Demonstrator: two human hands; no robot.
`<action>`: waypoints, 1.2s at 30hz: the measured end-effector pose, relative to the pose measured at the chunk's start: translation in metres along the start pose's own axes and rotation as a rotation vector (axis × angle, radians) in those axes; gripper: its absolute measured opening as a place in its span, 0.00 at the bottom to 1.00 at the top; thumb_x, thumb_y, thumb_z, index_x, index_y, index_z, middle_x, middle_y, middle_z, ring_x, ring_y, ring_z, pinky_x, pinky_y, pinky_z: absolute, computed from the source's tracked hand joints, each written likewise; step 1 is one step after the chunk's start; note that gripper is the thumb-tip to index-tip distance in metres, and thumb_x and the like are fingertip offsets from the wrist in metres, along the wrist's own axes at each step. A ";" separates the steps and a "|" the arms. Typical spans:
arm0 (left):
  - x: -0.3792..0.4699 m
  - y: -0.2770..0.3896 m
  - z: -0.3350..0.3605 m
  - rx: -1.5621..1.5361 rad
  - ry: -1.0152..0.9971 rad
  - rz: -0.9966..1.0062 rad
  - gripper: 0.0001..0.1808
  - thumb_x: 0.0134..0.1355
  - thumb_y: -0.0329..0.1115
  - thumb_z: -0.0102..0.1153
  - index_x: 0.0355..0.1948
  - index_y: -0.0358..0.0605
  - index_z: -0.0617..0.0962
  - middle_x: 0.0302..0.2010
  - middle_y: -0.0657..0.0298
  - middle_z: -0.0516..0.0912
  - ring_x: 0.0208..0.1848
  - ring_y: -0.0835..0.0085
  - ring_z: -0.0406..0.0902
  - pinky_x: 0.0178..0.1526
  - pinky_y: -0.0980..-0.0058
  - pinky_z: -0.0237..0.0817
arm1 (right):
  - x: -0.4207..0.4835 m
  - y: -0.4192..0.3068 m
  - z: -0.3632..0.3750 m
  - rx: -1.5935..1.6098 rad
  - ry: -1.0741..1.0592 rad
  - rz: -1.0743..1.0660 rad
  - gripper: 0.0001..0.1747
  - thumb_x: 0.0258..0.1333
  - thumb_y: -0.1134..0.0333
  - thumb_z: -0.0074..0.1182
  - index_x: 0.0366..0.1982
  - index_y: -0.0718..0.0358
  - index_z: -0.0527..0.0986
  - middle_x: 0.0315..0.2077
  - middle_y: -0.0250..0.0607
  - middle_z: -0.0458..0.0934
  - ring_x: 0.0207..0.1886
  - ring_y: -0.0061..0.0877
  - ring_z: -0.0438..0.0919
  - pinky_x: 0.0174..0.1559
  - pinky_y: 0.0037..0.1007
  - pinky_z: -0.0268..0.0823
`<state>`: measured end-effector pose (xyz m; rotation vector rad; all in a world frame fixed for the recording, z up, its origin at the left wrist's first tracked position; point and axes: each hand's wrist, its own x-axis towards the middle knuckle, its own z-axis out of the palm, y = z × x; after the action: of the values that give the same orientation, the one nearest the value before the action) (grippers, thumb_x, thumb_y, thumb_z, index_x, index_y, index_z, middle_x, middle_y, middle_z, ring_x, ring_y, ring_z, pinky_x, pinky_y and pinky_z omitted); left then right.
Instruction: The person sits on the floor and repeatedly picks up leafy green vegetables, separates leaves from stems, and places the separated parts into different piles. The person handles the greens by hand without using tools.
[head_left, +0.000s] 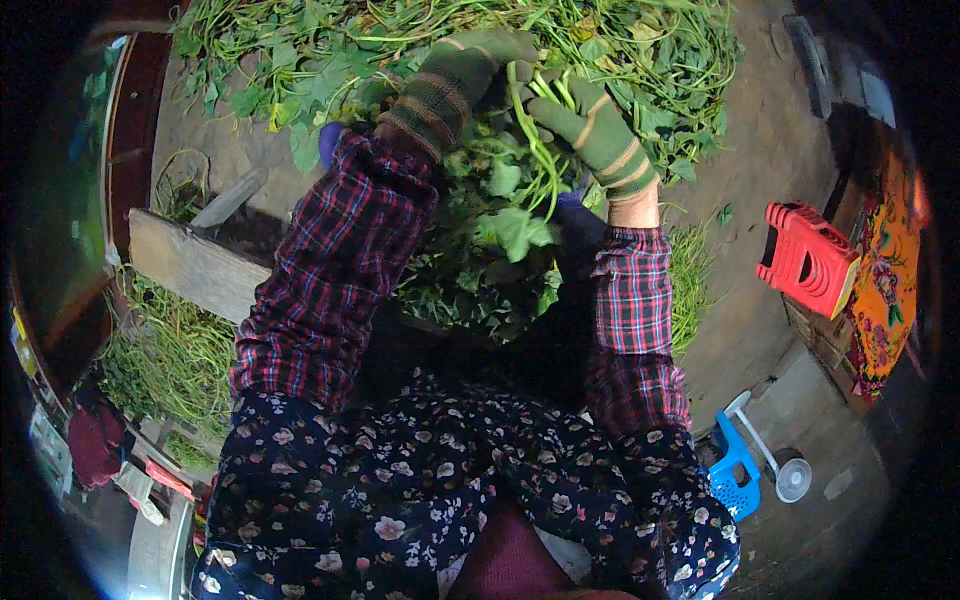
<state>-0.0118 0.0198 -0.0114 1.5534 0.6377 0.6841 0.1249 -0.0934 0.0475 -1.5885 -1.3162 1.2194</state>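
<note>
Both of my hands wear green knit gloves with tan stripes. My right hand (600, 131) grips a small bunch of green stems (531, 135), with thumb and fingers around them. Broad leaves (514, 229) hang from the stems' lower ends. My left hand (476, 64) is at the upper end of this bunch, its fingers bent downward beside the stems; its fingertips are partly hidden, so its hold is unclear. Just beyond both hands spreads a large heap of leafy vines (652, 45). More dark leaves (472, 292) lie below, between my forearms.
At left, a wooden board (195, 266) with a handle-like piece stands near another pile of vines (180, 345). Along the right are a red plastic stool (810, 259), an orange flowered cloth (889, 277) and a blue plastic seat (735, 472). Bare floor (750, 300) shows between them and the heap.
</note>
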 end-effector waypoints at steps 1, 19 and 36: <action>0.000 -0.001 -0.001 0.054 0.019 0.006 0.08 0.51 0.35 0.50 0.33 0.48 0.76 0.24 0.62 0.77 0.22 0.71 0.73 0.23 0.73 0.63 | 0.001 -0.002 -0.001 -0.065 -0.013 -0.046 0.14 0.46 0.62 0.50 0.32 0.65 0.73 0.20 0.37 0.71 0.23 0.21 0.68 0.26 0.24 0.59; 0.007 -0.013 -0.005 0.517 -0.416 0.191 0.14 0.43 0.37 0.58 0.33 0.50 0.78 0.27 0.61 0.78 0.30 0.68 0.75 0.30 0.70 0.65 | 0.007 -0.015 -0.005 0.071 0.317 -0.040 0.17 0.41 0.63 0.56 0.33 0.68 0.73 0.24 0.36 0.76 0.26 0.19 0.72 0.29 0.21 0.64; -0.024 0.012 0.036 1.130 -0.223 -0.050 0.10 0.44 0.37 0.53 0.27 0.45 0.77 0.26 0.53 0.77 0.32 0.57 0.76 0.31 0.63 0.66 | 0.008 0.013 -0.009 -1.122 0.305 -0.469 0.17 0.37 0.63 0.57 0.33 0.60 0.73 0.28 0.49 0.74 0.32 0.38 0.75 0.30 0.32 0.67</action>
<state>-0.0017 -0.0229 -0.0034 2.5808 0.9593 0.0442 0.1379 -0.0885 0.0362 -1.8599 -2.1479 -0.1510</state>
